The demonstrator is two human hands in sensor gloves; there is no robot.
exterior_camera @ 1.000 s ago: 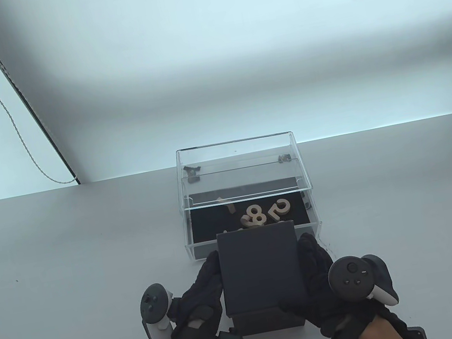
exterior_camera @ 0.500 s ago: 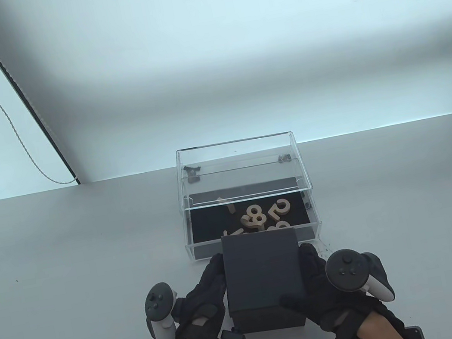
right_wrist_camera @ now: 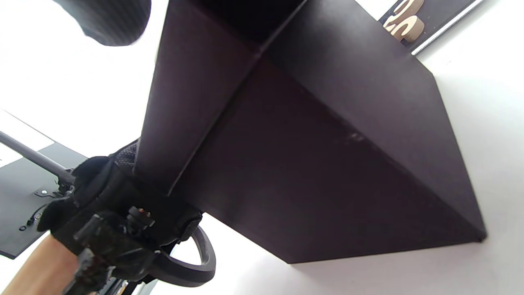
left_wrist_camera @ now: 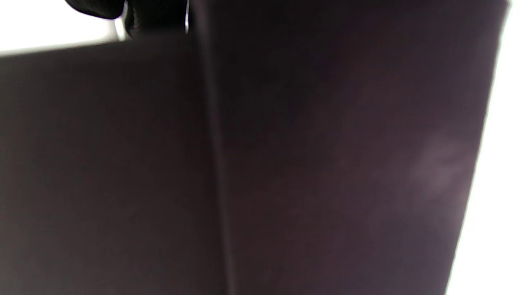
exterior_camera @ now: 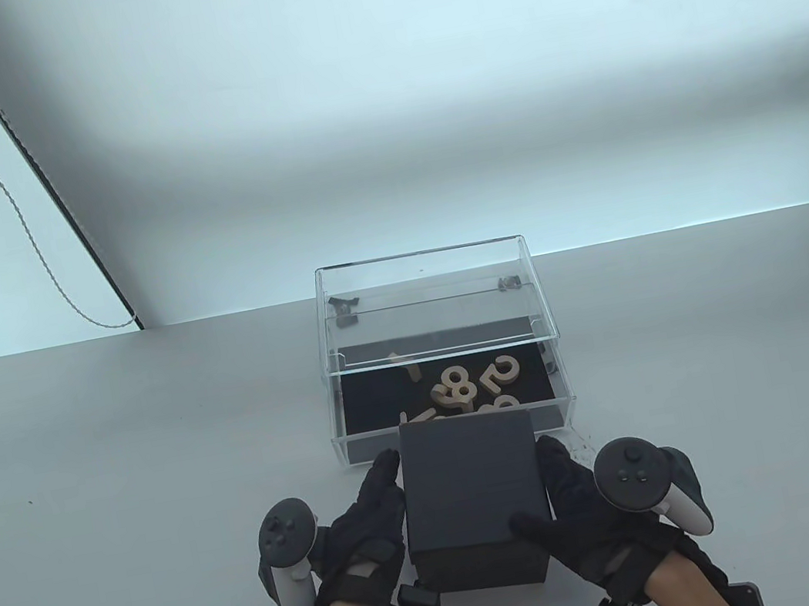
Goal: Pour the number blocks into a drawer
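Wooden number blocks (exterior_camera: 470, 385) lie scattered in pulled-out clear acrylic drawer (exterior_camera: 456, 431); pouring looks done. We grip tipped dark cardboard box (exterior_camera: 474, 498) between left hand (exterior_camera: 360, 541) and right hand (exterior_camera: 590, 512), near drawer's front. Left: set box down.

this looks like a lab or test room set up for recording, not a home. the counter (exterior_camera: 127, 461) is a plain pale grey slab with rounded corners, standing against a bare, evenly lit white wall (exterior_camera: 413, 82). a beaded cord (exterior_camera: 1, 186) hangs down beside a dark slanted frame edge (exterior_camera: 38, 180) at the left. both hands wear black sensor gloves with trackers (exterior_camera: 284, 531) strapped on and cables running off them, the sort of gear used for capturing motion.
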